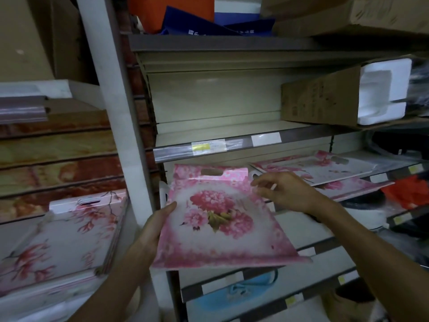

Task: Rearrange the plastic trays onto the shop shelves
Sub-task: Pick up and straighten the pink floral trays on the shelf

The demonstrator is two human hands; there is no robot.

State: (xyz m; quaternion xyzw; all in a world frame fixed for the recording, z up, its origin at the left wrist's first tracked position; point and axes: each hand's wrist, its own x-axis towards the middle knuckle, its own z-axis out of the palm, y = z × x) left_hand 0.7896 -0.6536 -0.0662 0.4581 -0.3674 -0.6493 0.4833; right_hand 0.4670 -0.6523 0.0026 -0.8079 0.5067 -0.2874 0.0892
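Pink tray (220, 219), handle slot pointing away, gripped by left hand (154, 225); right hand (285, 191) seemingly loose beside it.

Above the held tray, a beige metal shelf (232, 133) with a clear price-label strip bears a brown cardboard box with white foam packing (329, 98) toward its right end. Just right of the grip, the next shelf down (392, 173) carries flat pink-flowered plastic trays (308, 167). Left of the grip, a stack of pale blossom-printed trays (62, 233) lies on a neighbouring ledge.
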